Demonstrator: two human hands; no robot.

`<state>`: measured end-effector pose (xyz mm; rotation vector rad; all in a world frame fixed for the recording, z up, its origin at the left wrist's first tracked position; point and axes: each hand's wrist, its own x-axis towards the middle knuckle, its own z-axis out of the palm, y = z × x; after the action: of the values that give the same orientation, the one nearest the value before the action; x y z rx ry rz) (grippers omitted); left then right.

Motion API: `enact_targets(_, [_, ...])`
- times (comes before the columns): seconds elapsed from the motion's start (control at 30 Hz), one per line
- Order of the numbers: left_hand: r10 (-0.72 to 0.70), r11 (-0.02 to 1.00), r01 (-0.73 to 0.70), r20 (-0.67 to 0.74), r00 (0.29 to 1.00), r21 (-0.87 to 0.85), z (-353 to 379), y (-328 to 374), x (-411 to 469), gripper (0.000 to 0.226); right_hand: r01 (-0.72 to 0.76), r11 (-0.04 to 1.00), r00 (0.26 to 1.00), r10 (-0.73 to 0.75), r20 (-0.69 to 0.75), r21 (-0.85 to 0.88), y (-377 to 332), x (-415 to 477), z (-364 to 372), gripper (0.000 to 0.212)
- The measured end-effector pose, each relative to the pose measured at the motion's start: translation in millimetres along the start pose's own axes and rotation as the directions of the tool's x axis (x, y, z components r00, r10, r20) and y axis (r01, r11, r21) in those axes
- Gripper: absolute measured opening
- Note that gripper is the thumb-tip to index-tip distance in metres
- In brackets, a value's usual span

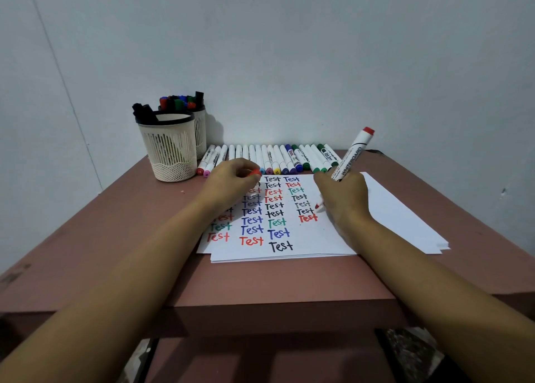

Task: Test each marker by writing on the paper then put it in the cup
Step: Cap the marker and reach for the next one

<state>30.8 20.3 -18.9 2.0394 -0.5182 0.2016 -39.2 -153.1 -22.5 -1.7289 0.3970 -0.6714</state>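
While your right hand (344, 200) grips the red marker (351, 156), its tip is at the paper (390, 209), just above the last red "Test".
Your left hand (231, 182) rests on the paper, fingers curled round the red cap (254, 173). Two cups (170, 151) holding markers stand at the table's (260, 281) back left, well apart from your marker; a row of markers (272, 159) lies along the back edge.

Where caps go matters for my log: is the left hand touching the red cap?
Touching. The head view shows the left hand pinching the red cap between its curled fingertips, with no gap visible.
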Motion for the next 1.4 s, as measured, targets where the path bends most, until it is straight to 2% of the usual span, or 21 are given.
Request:
enact_targets(0.07, [0.009, 1.000, -0.009, 0.009, 1.000, -0.015, -0.3, 1.0, -0.3, 0.019, -0.021, 0.993, 1.000, 0.020, 0.011, 0.120, -4.0, 1.0, -1.7, 0.029])
enact_targets(0.17, [0.029, 0.998, -0.028, 0.021, 0.999, -0.054, 0.6, 4.8, -1.3, 0.017, -0.025, 0.975, 0.997, 0.008, 0.077, 0.221, -12.8, 0.3, -1.9, 0.034])
enact_targets(0.27, [0.029, 0.997, -0.026, 0.033, 0.999, -0.079, 2.4, 9.5, -3.0, 0.019, -0.096, 0.945, 0.986, 0.049, 0.157, 0.312, -17.8, 0.7, -2.3, 0.033])
enact_targets(0.37, [0.044, 0.996, -0.039, 0.056, 0.997, -0.074, 4.1, 10.7, -3.9, 0.018, -0.231, 0.842, 0.951, 0.089, 0.297, 0.488, -19.4, 2.2, -1.7, 0.027])
enact_targets(0.47, [0.056, 0.996, -0.049, 0.087, 0.995, -0.080, 5.9, 11.7, -5.3, 0.019, -0.296, 0.770, 0.926, 0.085, 0.369, 0.566, -21.4, 3.2, 0.0, 0.019])
enact_targets(0.6, [0.086, 0.994, -0.079, 0.103, 0.991, -0.073, 7.7, 14.0, -7.3, 0.018, -0.273, 0.781, 0.920, 0.040, 0.391, 0.562, -21.1, 4.1, 3.6, 0.024])
enact_targets(0.8, [0.129, 0.990, -0.122, 0.106, 0.986, -0.069, 7.7, 16.8, -6.6, 0.017, -0.217, 0.835, 0.913, -0.009, 0.407, 0.506, -18.7, 5.8, 7.0, 0.018])
enact_targets(0.97, [0.241, 0.970, -0.235, 0.104, 0.965, -0.069, 10.1, 17.7, -13.6, 0.017, -0.135, 0.899, 0.895, -0.069, 0.441, 0.416, -12.3, 5.2, 8.3, 0.014])
enact_targets(1.07, [0.282, 0.959, -0.281, 0.074, 0.957, -0.020, 11.0, 17.2, -14.5, 0.017, -0.083, 0.934, 0.908, -0.073, 0.412, 0.348, -10.3, 5.2, 8.3, 0.022])
enact_targets(1.23, [0.449, 0.881, -0.440, -0.016, 0.893, 0.176, 15.7, 14.5, -16.5, 0.017, -0.182, 0.895, 0.899, -0.016, 0.437, 0.406, -11.1, 1.9, 9.6, 0.023])
enact_targets(1.33, [0.562, 0.810, -0.537, -0.047, 0.826, 0.234, 18.0, 16.5, -17.2, 0.022, -0.228, 0.876, 0.900, 0.024, 0.435, 0.426, -12.6, 2.7, 12.0, 0.025])
enact_targets(1.4, [0.580, 0.795, -0.553, -0.046, 0.813, 0.252, 18.4, 18.3, -17.7, 0.023, -0.245, 0.873, 0.898, 0.041, 0.438, 0.422, -13.2, 3.7, 12.6, 0.025])
